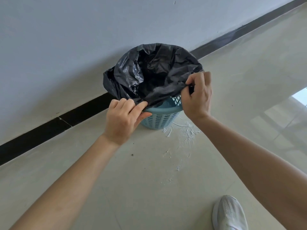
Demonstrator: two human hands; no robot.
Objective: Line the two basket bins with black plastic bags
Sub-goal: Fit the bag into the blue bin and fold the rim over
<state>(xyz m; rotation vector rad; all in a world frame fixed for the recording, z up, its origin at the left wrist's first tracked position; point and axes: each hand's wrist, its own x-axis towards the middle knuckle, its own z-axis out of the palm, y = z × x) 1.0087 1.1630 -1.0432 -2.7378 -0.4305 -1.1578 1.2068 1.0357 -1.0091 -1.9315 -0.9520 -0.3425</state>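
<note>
Standing on pale floor (pixel 149 180) — blue basket (pixel 159 120) by wall (pixel 66 39).

The plain white painted wall (pixel 66 39) is clean apart from one small mark high up. A glossy black skirting board (pixel 41 131) runs along its base, with a visible crack or joint at one point. The pale beige tiled floor (pixel 149 171) is smooth and slightly reflective. A patch of white powdery smears and scratches (pixel 184 133) marks the tiles, with a few dark specks nearby. Bright daylight falls across the floor, and a window's reflection (pixel 297 100) shows at the right edge.
</note>
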